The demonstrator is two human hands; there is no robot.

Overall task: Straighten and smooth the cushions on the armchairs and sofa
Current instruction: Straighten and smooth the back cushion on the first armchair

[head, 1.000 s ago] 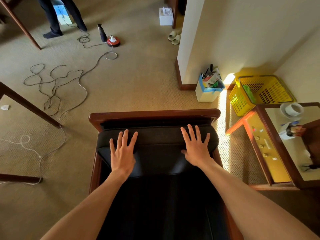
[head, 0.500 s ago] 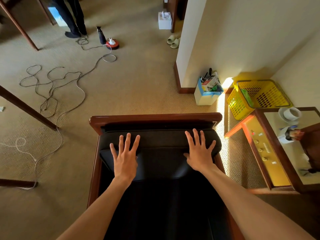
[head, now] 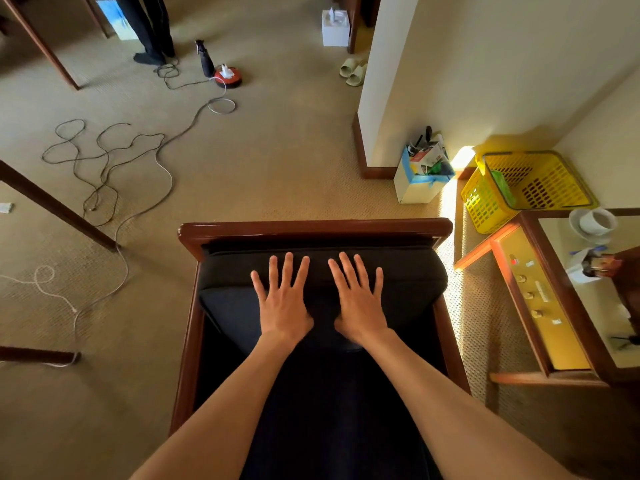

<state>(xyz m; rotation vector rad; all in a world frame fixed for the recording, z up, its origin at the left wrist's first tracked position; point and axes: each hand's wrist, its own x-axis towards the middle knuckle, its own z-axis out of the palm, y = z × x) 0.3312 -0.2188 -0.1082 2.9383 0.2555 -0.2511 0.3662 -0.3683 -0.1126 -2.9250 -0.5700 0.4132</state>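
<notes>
A dark armchair with a glossy wooden frame (head: 311, 227) fills the lower middle of the head view. Its black back cushion (head: 228, 289) leans against the frame's top rail, above the dark seat cushion (head: 332, 410). My left hand (head: 282, 299) lies flat on the back cushion near its middle, fingers spread and straight. My right hand (head: 358, 299) presses flat beside it, a small gap between the two thumbs. Both forearms reach in from the bottom edge.
A wooden side table (head: 554, 306) with a cup (head: 594, 221) stands right of the chair, a yellow basket (head: 530, 185) and a small box (head: 420, 178) behind it. Cables (head: 114, 157) trail over the carpet at left, near a table leg (head: 55, 206). A person's legs (head: 150, 29) stand at the top.
Both hands have slid inward along the back cushion, from near its two ends to side by side at its middle. The person at the top has shifted slightly.
</notes>
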